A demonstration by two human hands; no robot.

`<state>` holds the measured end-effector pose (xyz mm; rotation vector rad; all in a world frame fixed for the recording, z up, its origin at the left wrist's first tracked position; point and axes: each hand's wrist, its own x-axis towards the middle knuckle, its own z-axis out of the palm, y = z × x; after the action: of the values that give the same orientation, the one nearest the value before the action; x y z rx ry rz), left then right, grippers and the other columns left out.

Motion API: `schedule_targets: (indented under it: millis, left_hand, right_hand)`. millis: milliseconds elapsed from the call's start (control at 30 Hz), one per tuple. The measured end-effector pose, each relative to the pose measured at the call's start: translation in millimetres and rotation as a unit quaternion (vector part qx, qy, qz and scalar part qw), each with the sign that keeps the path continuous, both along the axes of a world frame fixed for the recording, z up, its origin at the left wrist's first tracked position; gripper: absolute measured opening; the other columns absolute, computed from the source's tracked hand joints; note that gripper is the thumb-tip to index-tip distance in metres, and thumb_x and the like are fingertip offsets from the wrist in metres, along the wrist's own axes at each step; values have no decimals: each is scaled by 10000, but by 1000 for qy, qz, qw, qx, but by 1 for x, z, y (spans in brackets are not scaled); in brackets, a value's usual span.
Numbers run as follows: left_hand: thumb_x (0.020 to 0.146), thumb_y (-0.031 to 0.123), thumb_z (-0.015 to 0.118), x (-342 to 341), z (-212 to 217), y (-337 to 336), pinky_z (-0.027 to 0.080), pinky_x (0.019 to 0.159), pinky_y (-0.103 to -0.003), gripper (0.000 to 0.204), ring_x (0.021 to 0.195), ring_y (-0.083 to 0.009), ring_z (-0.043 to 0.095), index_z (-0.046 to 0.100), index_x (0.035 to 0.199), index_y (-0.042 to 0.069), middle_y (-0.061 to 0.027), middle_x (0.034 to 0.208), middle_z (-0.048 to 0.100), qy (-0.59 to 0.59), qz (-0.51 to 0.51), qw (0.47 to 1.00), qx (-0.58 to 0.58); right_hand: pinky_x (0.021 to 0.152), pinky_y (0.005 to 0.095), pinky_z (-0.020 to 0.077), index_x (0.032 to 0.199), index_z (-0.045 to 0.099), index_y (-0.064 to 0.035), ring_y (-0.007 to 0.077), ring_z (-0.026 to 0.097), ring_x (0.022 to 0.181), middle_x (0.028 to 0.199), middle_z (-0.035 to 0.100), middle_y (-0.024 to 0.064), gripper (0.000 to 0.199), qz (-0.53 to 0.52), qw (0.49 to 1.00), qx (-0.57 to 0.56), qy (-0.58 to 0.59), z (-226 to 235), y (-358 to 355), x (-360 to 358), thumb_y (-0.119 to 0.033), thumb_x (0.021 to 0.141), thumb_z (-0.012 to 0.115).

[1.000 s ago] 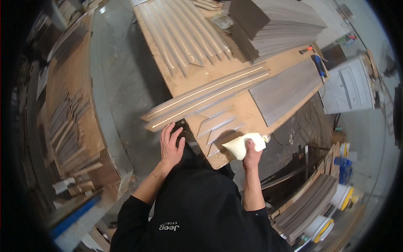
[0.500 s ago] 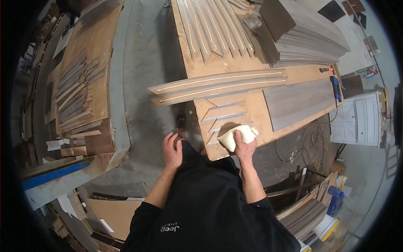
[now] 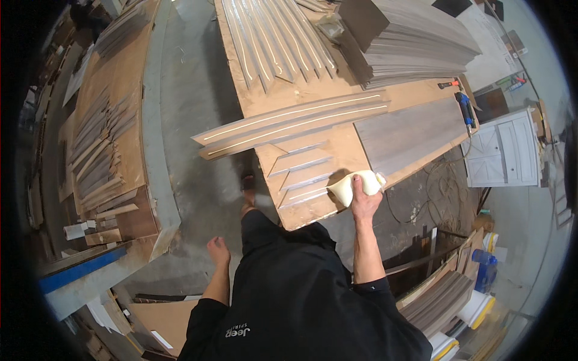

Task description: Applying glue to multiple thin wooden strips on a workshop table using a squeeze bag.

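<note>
My right hand [image 3: 365, 203] grips a soft cream-white glue bottle [image 3: 343, 191] above the near end of the workbench [image 3: 307, 218]. The bottle is tilted, its narrow end toward the left, over short grey strips [image 3: 307, 174] with slanted ends. A pale line of glue [image 3: 301, 195] shows on the nearest short strip. Away from the bench, low beside my body, my left hand [image 3: 219, 249] hangs with its fingers curled in and nothing visible in it. Beyond the short strips lie two long strips [image 3: 289, 123] with glue lines, their left ends overhanging the bench.
More glue-lined strips [image 3: 277, 42] lie at the far end. A stack of grey-brown panels [image 3: 415, 48] and a single flat panel [image 3: 409, 132] occupy the right side, near a blue-and-black tool [image 3: 464, 109]. Another bench [image 3: 129, 60] with loose strips stands left. A white cabinet [image 3: 503, 153] is at right.
My left hand has dropped down and back from beside the bench, its fingers now curled. My right hand with the glue bottle has shifted slightly along the nearest short strip, where a glue line now shows.
</note>
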<state>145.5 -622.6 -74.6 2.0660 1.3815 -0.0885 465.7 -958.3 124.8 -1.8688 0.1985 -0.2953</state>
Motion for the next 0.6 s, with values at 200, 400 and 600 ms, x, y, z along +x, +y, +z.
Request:
schedule_targets:
  millis: [200,400,600]
  left_hand:
    - [990,335,560,4,5,0,392,1072,-458,411,1260,-378,497,612,1229,4,-215,1308,541,41,10,999,-9]
    - [998,346,548,34,11,0,392,1074,-457,413,1254,-382,504,629,1223,9,-226,1295,556,28,-11,998,-56]
    - [992,346,555,34,-1,-10,412,1051,-464,399,1207,-389,536,646,1190,12,-228,1256,581,6,-13,999,-39]
  right_hand:
    - [768,320,534,924,731,45,158,684,805,868,733,81,173,-22,1000,-3,16,0,-8,5,-114,864,764]
    - [773,318,532,976,716,47,159,682,829,907,732,83,192,-24,1000,-17,4,21,-5,9,-127,896,728]
    - [794,331,524,1005,701,33,177,665,865,942,716,92,229,83,994,40,54,21,48,18,-172,905,725]
